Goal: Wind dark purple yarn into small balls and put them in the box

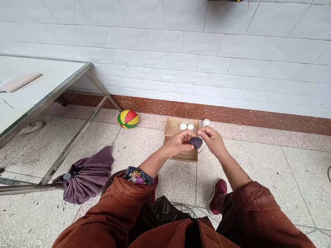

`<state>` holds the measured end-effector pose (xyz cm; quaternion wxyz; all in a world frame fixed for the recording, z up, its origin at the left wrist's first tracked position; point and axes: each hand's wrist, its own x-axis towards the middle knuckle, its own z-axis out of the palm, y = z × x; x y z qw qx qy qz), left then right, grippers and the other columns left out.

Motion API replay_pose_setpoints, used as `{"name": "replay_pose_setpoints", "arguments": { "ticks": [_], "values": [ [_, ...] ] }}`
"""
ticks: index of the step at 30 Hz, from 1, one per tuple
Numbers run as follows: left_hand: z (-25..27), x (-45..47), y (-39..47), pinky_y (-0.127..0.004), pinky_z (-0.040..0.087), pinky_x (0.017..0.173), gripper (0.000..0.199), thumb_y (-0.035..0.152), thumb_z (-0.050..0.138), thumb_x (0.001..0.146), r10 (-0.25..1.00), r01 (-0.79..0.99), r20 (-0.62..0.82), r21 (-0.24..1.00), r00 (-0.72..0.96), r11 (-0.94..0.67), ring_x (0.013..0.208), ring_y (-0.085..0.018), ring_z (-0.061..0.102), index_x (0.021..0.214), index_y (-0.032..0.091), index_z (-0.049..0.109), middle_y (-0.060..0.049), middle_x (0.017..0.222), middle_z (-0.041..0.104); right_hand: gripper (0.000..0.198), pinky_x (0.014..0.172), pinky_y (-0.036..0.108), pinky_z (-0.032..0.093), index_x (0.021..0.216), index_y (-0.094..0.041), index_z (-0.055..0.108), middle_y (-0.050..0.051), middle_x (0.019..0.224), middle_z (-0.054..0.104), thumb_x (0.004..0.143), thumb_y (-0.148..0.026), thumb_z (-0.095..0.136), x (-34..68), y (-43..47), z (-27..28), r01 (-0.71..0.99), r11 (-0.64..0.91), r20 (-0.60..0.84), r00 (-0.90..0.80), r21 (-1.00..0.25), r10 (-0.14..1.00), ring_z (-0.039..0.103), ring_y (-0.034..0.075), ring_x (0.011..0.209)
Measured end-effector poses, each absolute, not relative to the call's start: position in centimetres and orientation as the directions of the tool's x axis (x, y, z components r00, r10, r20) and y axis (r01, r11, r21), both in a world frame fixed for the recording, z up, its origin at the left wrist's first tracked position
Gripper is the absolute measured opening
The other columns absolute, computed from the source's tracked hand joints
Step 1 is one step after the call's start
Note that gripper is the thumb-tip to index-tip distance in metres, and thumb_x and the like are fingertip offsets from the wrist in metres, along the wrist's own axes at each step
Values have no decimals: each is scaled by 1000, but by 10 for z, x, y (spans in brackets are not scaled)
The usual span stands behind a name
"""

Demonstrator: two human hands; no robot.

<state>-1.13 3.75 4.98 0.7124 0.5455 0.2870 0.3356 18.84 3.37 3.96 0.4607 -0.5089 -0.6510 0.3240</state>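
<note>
The left hand (179, 142) grips a dark yarn ball (196, 142) above a cardboard box (170, 129), near its right edge; the right hand (213, 141) pinches its fingers together.

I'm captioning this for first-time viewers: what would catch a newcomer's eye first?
Probably the red, yellow and green ball by a table leg, at the foot of the wall. Next, the dark yarn ball in the fingers of the left hand, near the middle, seen against a cardboard box. Then what looks like a purple umbrella, lower left.
</note>
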Motion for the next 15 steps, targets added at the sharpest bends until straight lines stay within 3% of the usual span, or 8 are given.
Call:
{"name": "replay_pose_setpoints", "arguments": {
  "ticks": [3, 7, 11, 15],
  "values": [
    [50, -10, 39, -29, 46, 82, 46, 21, 82, 66, 847, -327, -55, 908, 529, 263, 92, -14, 60, 106, 20, 60, -3, 104, 64, 22, 67, 30, 43, 84, -22, 63, 1, 75, 62, 94, -40, 55, 184, 34, 25, 405, 213, 187, -104, -889, 977, 56, 18, 70],
    [46, -10, 47, -28, 47, 82, 44, 24, 79, 68, 924, -395, -91, 886, 370, 245, 94, -15, 61, 108, 18, 63, -5, 107, 65, 22, 67, 30, 43, 83, -22, 62, 1, 76, 63, 96, -38, 54, 172, 22, 24, 449, 303, 203, -257, -841, 945, 56, 17, 70],
    [42, -11, 51, -31, 46, 89, 36, 21, 76, 68, 970, -223, -83, 965, 231, 135, 93, -15, 61, 103, 16, 65, -4, 101, 68, 21, 69, 29, 44, 84, -22, 63, 1, 76, 62, 97, -36, 54, 165, 10, 41, 365, 447, 270, -443, -817, 855, 55, 15, 69],
    [42, -10, 46, -33, 46, 85, 38, 18, 78, 67, 939, 17, -73, 997, 336, 71, 83, -14, 60, 103, 17, 67, -4, 98, 68, 20, 69, 30, 45, 88, -23, 66, 2, 79, 64, 96, -38, 58, 173, 10, 57, 298, 453, 339, -364, -840, 868, 57, 16, 72]
  ]
}}
